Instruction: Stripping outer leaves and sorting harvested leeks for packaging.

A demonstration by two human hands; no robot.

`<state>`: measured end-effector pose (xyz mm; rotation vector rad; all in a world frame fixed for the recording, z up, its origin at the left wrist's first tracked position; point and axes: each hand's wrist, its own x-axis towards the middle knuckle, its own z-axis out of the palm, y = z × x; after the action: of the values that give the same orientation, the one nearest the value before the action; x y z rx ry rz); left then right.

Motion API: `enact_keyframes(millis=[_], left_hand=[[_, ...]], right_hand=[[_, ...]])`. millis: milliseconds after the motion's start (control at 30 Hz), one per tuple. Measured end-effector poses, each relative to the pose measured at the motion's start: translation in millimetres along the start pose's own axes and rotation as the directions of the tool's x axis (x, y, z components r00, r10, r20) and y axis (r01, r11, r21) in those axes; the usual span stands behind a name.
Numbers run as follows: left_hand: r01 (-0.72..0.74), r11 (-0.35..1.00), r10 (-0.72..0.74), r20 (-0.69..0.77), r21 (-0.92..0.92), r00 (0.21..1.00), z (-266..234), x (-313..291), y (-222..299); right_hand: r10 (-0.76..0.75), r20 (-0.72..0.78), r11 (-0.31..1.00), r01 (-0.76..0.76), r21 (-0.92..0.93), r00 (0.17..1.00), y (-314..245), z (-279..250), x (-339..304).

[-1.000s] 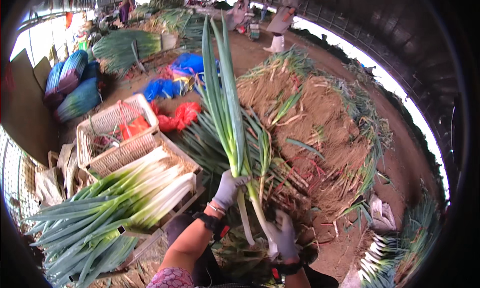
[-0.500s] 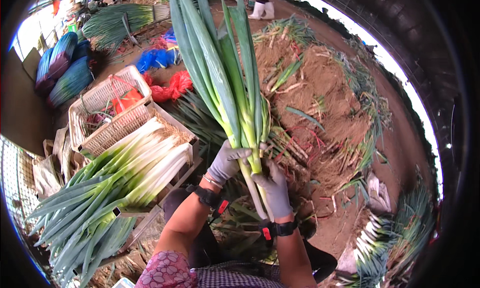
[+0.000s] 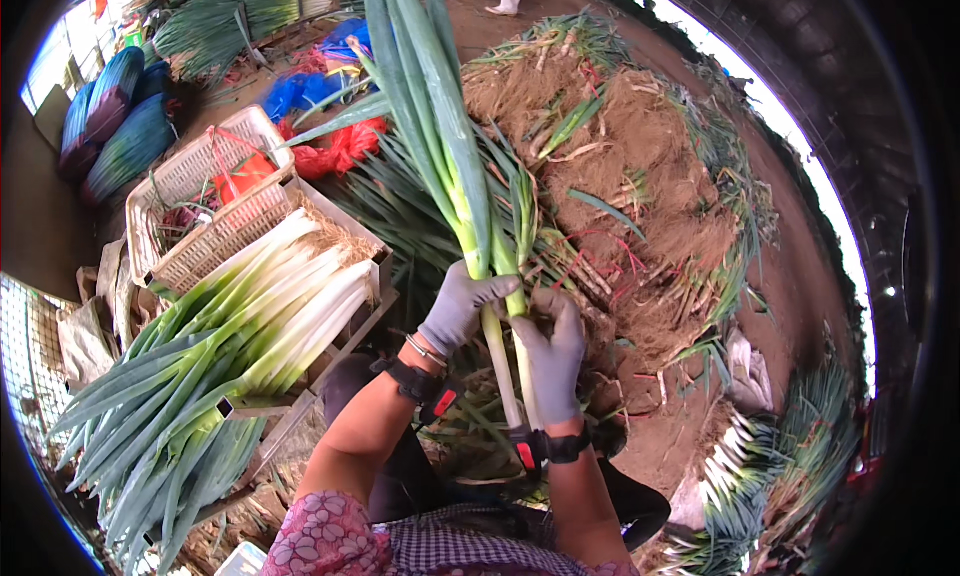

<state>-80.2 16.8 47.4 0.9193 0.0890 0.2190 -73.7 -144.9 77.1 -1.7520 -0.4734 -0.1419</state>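
Now, unlike before, a leaf point(image 3: 350, 116) juts left behind the scallions point(image 3: 460, 166).

Under everything we have a brown dirt floor point(image 3: 795, 286). On it we see a broad mound of soil point(image 3: 650, 166) strewn with leaves and dry stalks, and just left of that, a heap of dark green onions point(image 3: 375, 211). Farther left lie a crumpled red net bag point(image 3: 345, 148), a blue bag point(image 3: 290, 96) and some stuffed blue net sacks point(image 3: 130, 156); behind them rests a big onion bundle point(image 3: 225, 31). At our right is a pale sack point(image 3: 748, 373). Our low stand point(image 3: 300, 416) carries a pile of white-stemmed onions point(image 3: 255, 321), roots together at one end. Next to the pile sits a plastic basket point(image 3: 215, 233); we cannot tell what supports it.
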Motion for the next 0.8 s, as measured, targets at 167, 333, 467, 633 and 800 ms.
enact_keyframes(millis=[167,333,467,633,800], left_hand=[[-0.085,0.995,0.089,-0.067,0.058,0.994,10,-2,2],[-0.011,0.993,0.02,-0.071,0.116,0.997,-6,5,-9],[0.012,0.999,-0.008,-0.089,0.042,0.996,5,3,-18],[-0.12,0.979,0.152,-0.201,0.162,0.968,-4,21,-40],[-0.113,0.985,0.153,-0.348,0.133,0.925,-37,30,10]], right_hand=[[0.282,0.242,0.836,-0.361,0.412,0.928,15,10,19],[0.308,0.267,0.786,-0.402,0.469,0.913,17,13,13],[0.208,0.089,0.928,-0.225,0.297,0.974,35,14,3],[0.16,-0.069,0.978,-0.148,0.149,0.985,30,16,-11],[0.597,0.219,0.795,-0.535,-0.285,0.771,93,-93,-106]])
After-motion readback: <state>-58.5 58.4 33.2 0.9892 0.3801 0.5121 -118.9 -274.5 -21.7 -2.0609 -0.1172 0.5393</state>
